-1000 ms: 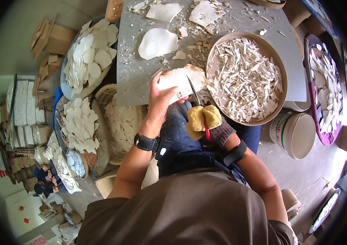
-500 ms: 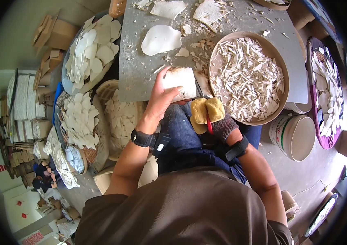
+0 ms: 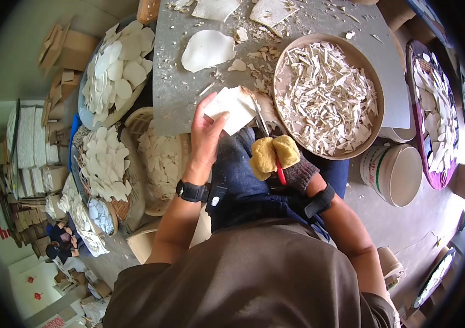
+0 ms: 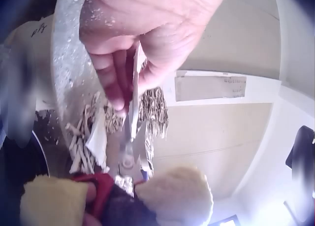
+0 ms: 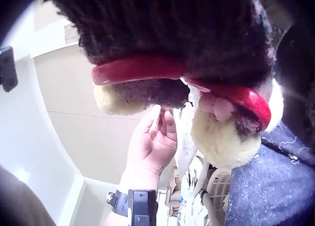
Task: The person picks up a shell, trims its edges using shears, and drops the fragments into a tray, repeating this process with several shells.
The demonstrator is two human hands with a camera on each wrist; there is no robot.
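Note:
My bare left hand (image 3: 206, 136) pinches a flat white sheet (image 3: 229, 109) with a browned, rough right edge, thumb on top. The left wrist view shows that sheet (image 4: 135, 98) edge-on between thumb and fingers. My right hand (image 3: 300, 174), in a dark knitted glove with bare fingertips, grips a pair of scissors (image 3: 261, 121). Yellow sponge padding (image 3: 285, 151) is wrapped about the red handles (image 5: 138, 69). The blades point away from me, right at the sheet's browned edge. Behind them, another pale piece (image 3: 265, 103) lies at the table's front edge.
A round tray (image 3: 284, 85) heaped with white strips stands right on the grey metal table (image 3: 175, 104). Several flat pieces, such as a rounded one (image 3: 208, 50), and crumbs lie farther back. Baskets of white discs (image 3: 106, 164) stand left; a bucket (image 3: 402, 177) stands right.
My left hand has turned the sheet, so it now sits tilted with its browned edge toward the blades. The scissors stay near the same place. The whole head view has shifted slightly.

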